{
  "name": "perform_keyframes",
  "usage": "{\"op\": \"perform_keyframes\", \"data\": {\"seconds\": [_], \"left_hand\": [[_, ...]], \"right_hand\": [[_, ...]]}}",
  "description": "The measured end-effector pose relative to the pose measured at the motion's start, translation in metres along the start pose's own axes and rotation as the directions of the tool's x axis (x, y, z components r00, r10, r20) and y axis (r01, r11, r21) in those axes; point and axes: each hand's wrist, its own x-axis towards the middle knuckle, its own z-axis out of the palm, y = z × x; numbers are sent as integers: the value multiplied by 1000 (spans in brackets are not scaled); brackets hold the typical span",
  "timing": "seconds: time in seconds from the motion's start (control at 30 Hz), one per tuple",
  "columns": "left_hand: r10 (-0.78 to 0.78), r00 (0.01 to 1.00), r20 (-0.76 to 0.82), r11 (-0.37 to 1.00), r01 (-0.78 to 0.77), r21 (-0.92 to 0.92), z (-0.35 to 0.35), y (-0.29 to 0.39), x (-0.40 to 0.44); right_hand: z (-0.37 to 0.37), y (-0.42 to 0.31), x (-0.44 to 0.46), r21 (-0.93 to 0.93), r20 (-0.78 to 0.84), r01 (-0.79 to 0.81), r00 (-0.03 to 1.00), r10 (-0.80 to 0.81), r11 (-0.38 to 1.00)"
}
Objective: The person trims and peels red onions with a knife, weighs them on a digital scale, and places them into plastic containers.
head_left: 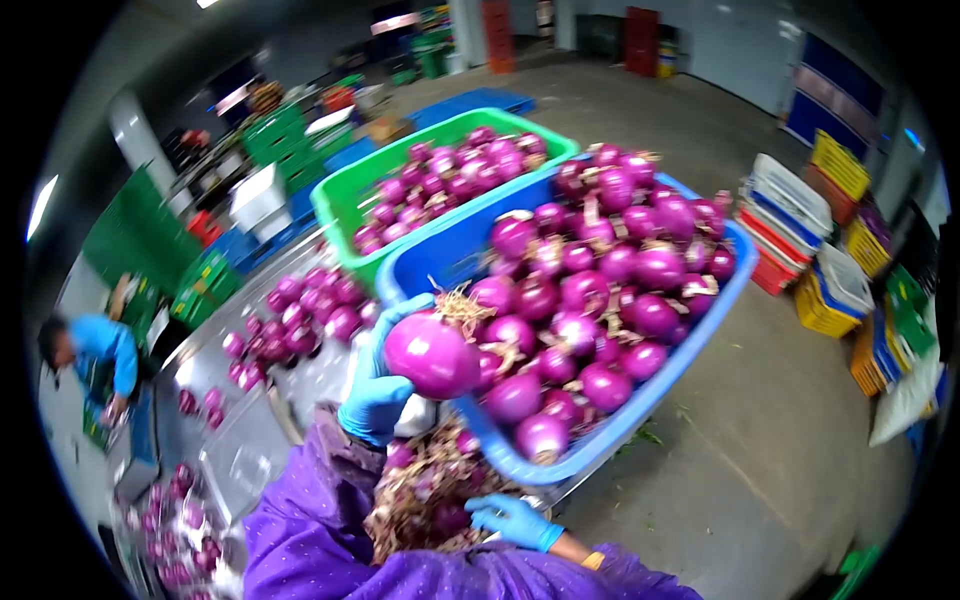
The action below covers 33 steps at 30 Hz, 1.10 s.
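My left hand [375, 385], in a light blue glove, holds up a large purple onion [432, 355] with dry roots, beside the near left rim of a blue tub [735, 290]. The tub is heaped with purple onions [585, 290]. Below, my right hand [515, 522], also gloved in blue, has its fingers spread over a pile of dry onion skins [425, 490] and holds nothing that I can see. Behind the blue tub stands a green tub [335, 215] with more onions.
Loose onions [300, 320] lie on the metal table [210, 340]. A person in blue [105, 350] works at the left. Stacked crates [790, 225] stand at the right, green crates [275, 140] at the back left. A clear tray [245, 465] lies on the table.
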Motion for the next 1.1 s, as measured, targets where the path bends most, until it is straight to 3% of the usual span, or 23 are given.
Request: {"op": "perform_keyframes", "data": {"seconds": [0.07,0.13,0.2,0.27,0.33,0.37,0.4,0.47,0.57,0.7,0.8,0.83,0.97,1.1], "left_hand": [[-46,984,-173,979,11,-202,-22,3,-63],[-182,907,-379,868,-33,-495,-51,-18,-121],[-290,886,-361,720,-47,-693,-59,-26,-157],[-316,866,-387,732,-37,-680,-67,-33,-185],[-285,834,-472,786,-78,-614,-67,-34,-198],[-286,802,-525,807,-94,-583,-68,-34,-204],[-283,769,-573,829,-104,-549,-69,-32,-209],[-313,750,-582,805,-115,-581,-75,-36,-214],[-429,735,-525,702,-95,-706,-77,-42,-216],[-551,719,-423,699,122,-705,-63,-36,-214],[-603,707,-369,675,207,-708,-72,-40,-217],[-597,743,-301,620,190,-761,-74,-43,-220],[-591,743,-313,592,137,-795,-56,-41,-220],[-582,706,-403,672,139,-727,-48,-44,-217]], "right_hand": [[-5,-64,10,262,102,-281,959,264,923],[8,-90,27,264,74,-231,973,219,936],[24,-115,48,367,-17,-91,994,105,926],[32,-140,65,252,-92,30,996,-7,967],[38,-153,78,-66,-140,242,958,-249,968],[39,-159,80,-213,-127,169,972,-199,962],[43,-151,87,-374,-101,312,923,-372,873],[47,-157,86,-456,-32,304,933,-358,836],[57,-159,83,-556,-6,293,934,-356,778],[56,-148,77,-698,3,248,939,-343,672],[53,-146,67,-709,-29,194,953,-303,678],[53,-146,63,-730,-23,189,953,-301,657],[58,-143,52,-692,-57,193,946,-319,696],[60,-136,47,-701,-42,165,961,-272,694]]}}
